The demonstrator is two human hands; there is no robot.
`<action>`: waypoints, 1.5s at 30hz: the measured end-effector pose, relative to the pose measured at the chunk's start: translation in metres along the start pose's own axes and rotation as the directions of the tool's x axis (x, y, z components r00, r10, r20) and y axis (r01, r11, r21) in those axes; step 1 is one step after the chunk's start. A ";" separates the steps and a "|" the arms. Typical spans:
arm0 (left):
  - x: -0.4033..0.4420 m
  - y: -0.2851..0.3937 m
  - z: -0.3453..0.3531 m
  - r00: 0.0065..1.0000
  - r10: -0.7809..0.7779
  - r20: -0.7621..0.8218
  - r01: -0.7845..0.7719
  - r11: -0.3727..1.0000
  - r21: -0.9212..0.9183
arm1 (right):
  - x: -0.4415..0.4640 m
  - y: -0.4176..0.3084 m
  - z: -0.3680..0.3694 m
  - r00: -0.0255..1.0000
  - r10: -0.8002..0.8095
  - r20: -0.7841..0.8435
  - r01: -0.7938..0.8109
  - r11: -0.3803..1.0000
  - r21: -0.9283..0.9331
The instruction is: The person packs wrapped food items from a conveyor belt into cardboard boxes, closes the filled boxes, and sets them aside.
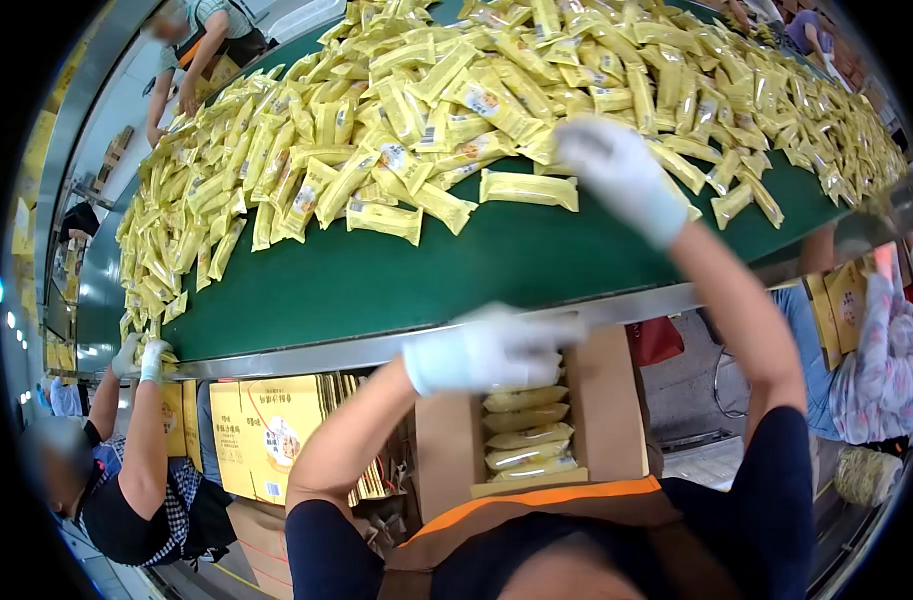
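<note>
My left hand [486, 350], in a white glove, is over the far end of an open cardboard box [436, 440] in front of my body. Its fingers stretch to the right and are blurred; nothing shows in them. Inside the box lies a row of yellow wrapped snack packets [526, 420]. My right hand [616, 175], also gloved in white, reaches over the green conveyor belt [376, 285] at the near edge of the packet pile [476, 100]. Motion smears its fingers, so any hold is unclear. A single packet [528, 190] lies flat on the belt just left of it.
A metal rail [356, 350] edges the belt. Flat printed cartons [266, 430] stand left of my box. At the left, a co-worker's gloved hands [148, 358] touch packets. Another person [206, 40] leans in at the far left. A person in patterned clothing [881, 370] is at the right.
</note>
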State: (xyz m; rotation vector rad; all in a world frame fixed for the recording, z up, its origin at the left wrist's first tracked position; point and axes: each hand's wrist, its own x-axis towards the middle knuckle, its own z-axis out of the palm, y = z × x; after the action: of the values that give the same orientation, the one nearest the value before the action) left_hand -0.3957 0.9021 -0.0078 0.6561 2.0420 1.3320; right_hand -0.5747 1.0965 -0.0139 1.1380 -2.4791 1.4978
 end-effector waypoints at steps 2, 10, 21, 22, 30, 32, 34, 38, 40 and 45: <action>0.007 -0.015 -0.040 0.860 0.143 -0.491 -0.070 0.984 0.165 | 0.071 0.077 -0.028 0.992 0.100 0.080 -0.085 0.981 -0.173; 0.024 -0.106 -0.066 0.758 0.148 -0.635 0.536 0.413 0.736 | 0.113 0.069 0.096 0.943 0.193 0.270 -0.052 0.890 -0.453; -0.067 -0.097 0.001 0.725 0.296 -0.622 0.377 0.585 0.718 | -0.017 0.022 0.027 0.916 -0.248 0.314 0.362 0.848 -0.387; -0.069 -0.094 -0.001 0.684 0.284 -0.672 0.436 0.578 0.689 | -0.033 0.006 0.031 0.860 -0.183 0.477 0.350 0.891 -0.290; -0.070 -0.095 -0.020 0.315 0.163 -0.935 0.751 0.560 0.351 | -0.074 0.009 0.049 0.822 -0.094 0.562 0.397 0.802 -0.447; -0.071 -0.088 -0.018 0.354 0.049 -0.934 0.808 0.487 0.332 | -0.087 0.022 0.041 0.845 -0.257 0.469 0.453 0.810 -0.373; -0.064 -0.086 -0.013 0.394 -0.084 -0.915 0.874 0.343 0.345 | -0.086 -0.001 0.032 0.918 -0.066 0.392 0.198 0.931 -0.308; -0.059 -0.089 0.001 0.586 0.056 -0.809 0.761 0.305 0.572 | -0.051 -0.037 0.046 0.929 -0.155 0.335 0.210 0.968 -0.135; -0.064 -0.099 0.000 0.465 0.021 -0.885 0.721 0.572 0.392 | -0.022 -0.042 0.072 0.903 -0.149 0.404 0.230 0.960 -0.161; -0.055 -0.093 0.007 0.258 -0.086 -0.962 0.786 0.598 0.157 | 0.021 -0.014 0.158 0.820 -0.112 0.561 0.448 0.736 -0.508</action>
State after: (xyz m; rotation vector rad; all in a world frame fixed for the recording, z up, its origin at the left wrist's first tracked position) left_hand -0.3599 0.8344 -0.0835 -0.7489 3.2580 0.4975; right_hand -0.5299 0.9581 -0.0803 1.7873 -2.5621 0.2311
